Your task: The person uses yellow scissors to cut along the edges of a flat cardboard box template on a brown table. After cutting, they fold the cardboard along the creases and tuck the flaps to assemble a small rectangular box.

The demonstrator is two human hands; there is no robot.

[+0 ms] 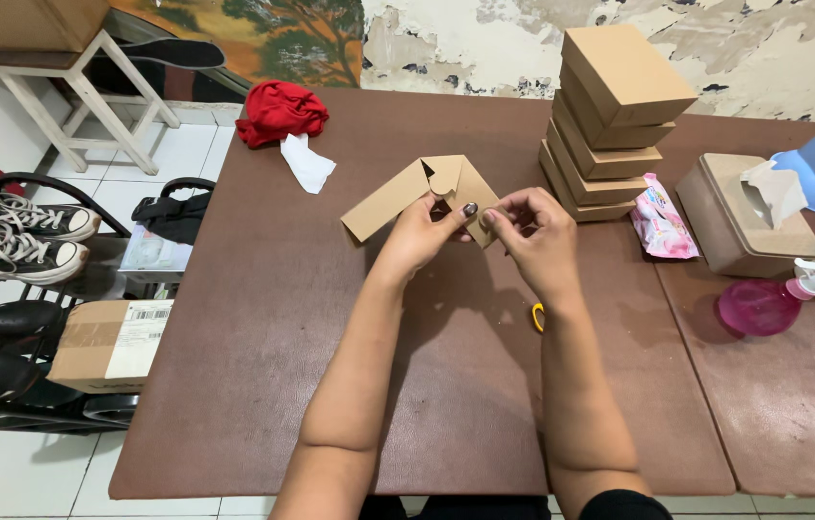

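both hands up over the brown table [263, 318], left hand [424, 234] and right hand [535, 234] pinching a flat cardboard box blank [398, 197], folded peak pointing away, long flap slanting down-left.

Beyond the right hand [535, 236] – stacked brown boxes [612, 116], a pink wipes packet [663, 220]; far left of the left hand [427, 231], a white-labelled carton [111, 342]; both grip a flat box blank [417, 193].
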